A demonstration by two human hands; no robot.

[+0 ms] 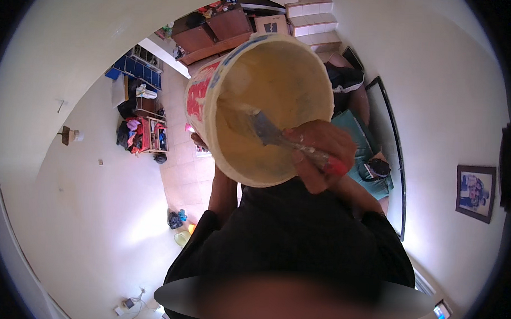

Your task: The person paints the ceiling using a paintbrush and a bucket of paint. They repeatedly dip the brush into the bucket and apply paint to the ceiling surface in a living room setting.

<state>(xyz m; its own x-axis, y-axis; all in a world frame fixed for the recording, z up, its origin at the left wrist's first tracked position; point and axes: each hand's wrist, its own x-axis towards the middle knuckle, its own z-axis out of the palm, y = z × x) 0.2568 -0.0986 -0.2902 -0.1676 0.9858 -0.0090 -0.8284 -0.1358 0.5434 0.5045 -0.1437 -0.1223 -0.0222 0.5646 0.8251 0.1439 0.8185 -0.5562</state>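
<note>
gripping a putty knife [267,132] inside the bucket [257,103], right hand [317,153] closed.

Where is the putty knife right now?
In the head view, centre-right: the putty knife is gripped by the right hand, its blade inside the cream bucket.

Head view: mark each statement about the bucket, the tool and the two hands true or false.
1. The right hand grips a red-handled putty knife. True.
2. The knife's blade is inside the bucket. True.
3. The bucket is full to the brim with blue paint. False: it holds only a cream-coloured coating on its walls.
4. The left hand hangs free, away from the bucket. False: it supports the bucket from behind, mostly hidden.
5. A framed picture hangs on the wall at right. True.
</note>
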